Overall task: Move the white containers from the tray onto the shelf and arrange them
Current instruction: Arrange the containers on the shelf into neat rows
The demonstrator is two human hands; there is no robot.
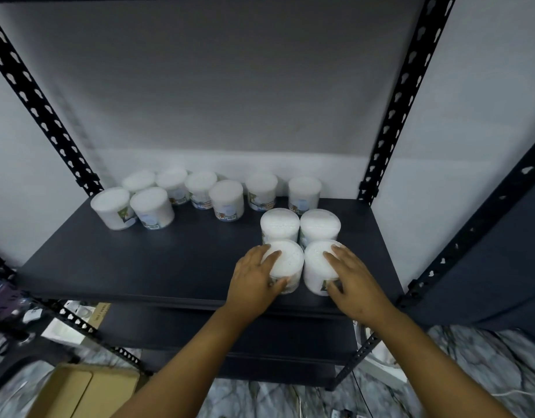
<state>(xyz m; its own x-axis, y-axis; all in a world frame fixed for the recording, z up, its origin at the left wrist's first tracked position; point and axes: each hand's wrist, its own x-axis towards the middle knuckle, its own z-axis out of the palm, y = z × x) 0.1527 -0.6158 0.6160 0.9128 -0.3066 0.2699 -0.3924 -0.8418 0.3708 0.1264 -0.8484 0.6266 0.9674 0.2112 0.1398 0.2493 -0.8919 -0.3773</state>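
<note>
two white containers sit side by side at the front right of the dark shelf, each under a hand; the left hand grips the left front container, fingers draped over its lid and thumb hooked round the near wall; the right hand grips the right front container the same way, fingers across the top and thumb low on the side; a hold from above like this looks meant to set or slide the tubs without tipping them, and taking one in each hand lets the pair go down square together; they stand touching or just apart, and directly behind them a second pair, the rear left container and the rear right container, stands close, so the four make a tidy block, which i judge to be the arranging in hand; further back and to the left a looser group of containers runs along the wall, some in front of others and one or two tilted, likely awaiting straightening; the tray is not in view, so how many tubs remain off the shelf cannot be told; black perforated uprights frame the shelf; below lie a cardboard box and a marbled floor.
</note>
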